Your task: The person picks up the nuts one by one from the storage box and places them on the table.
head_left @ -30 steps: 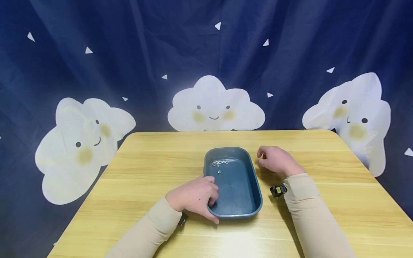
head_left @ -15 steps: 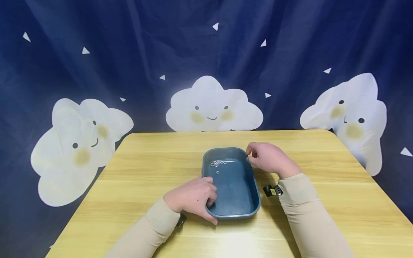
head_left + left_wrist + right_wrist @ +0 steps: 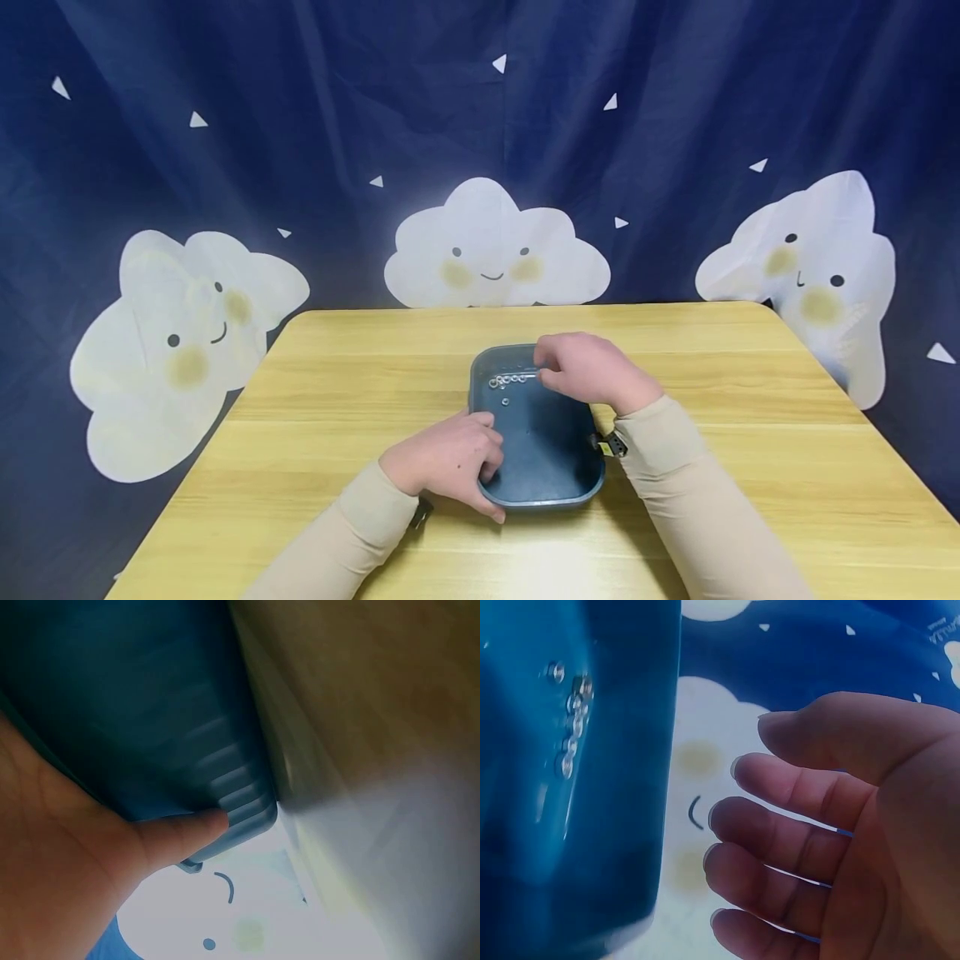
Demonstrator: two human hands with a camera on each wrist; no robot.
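A dark blue plastic tray (image 3: 551,467) with rounded corners is in the middle of the wooden table. My left hand (image 3: 450,454) grips its near left rim, fingers curled inside and thumb outside; the left wrist view shows the thumb (image 3: 184,836) pressed along the outer wall. Several small shiny, ring-like pieces (image 3: 506,380) lie inside by the far wall, most in a row and one (image 3: 506,402) apart. Above the tray's far right part is my right hand (image 3: 588,367), fingers loosely bent. In the right wrist view, the hand (image 3: 855,825) holds nothing between its spread fingers and thumb.
The light wooden table (image 3: 360,358) reaches out on all sides of the tray. Behind it hangs a dark blue curtain (image 3: 337,108) printed with white clouds (image 3: 495,225) and small triangles. A black strap with a device (image 3: 611,444) sits at the right wrist.
My right hand has moved left, from beside the tray to over its far right part. The left hand keeps its grip, and the small pieces lie as before.
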